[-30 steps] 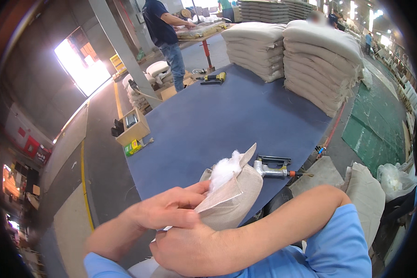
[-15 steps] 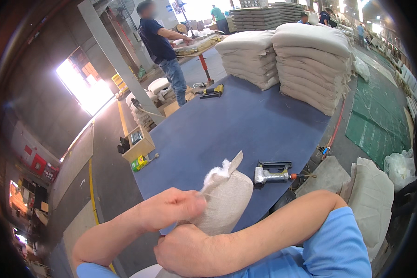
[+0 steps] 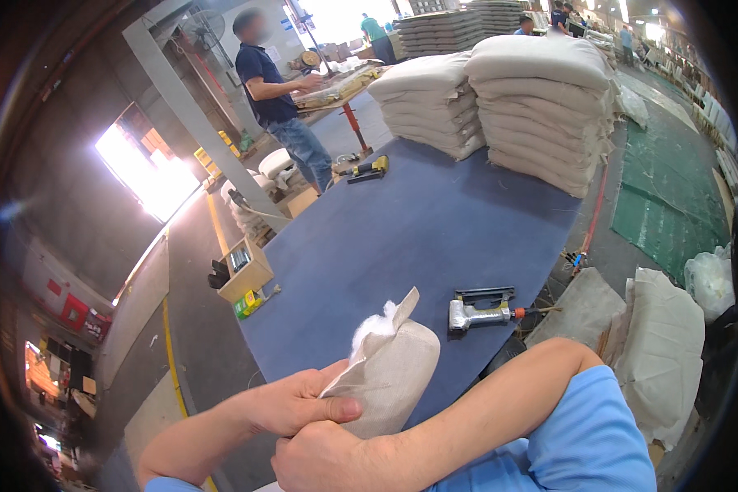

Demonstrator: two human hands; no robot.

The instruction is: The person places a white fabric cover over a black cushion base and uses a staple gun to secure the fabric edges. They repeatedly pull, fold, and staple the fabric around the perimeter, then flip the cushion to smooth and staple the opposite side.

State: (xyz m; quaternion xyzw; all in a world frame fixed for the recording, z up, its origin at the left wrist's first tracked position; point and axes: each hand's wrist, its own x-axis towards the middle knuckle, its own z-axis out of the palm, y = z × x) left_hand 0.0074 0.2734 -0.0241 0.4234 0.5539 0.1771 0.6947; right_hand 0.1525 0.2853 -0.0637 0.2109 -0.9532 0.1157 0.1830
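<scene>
A beige fabric-covered cushion piece stands tilted in front of me, with white stuffing showing at its upper left edge and a loose flap of cloth sticking up. My left hand grips its left edge, the thumb lying over the cloth. Just below, my right hand is closed in a fist at the cushion's lower end; what its fingers hold is partly hidden. To the right, a silver staple gun with a hose lies on the blue table.
Two stacks of beige cushions stand at the table's far right. A yellow staple gun lies at the far edge. A wooden box and a green-yellow carton sit at the left edge. A person works at another table beyond.
My left hand has moved down and closed on the cushion's left edge, its thumb now over the cloth. The far person's arms have shifted.
</scene>
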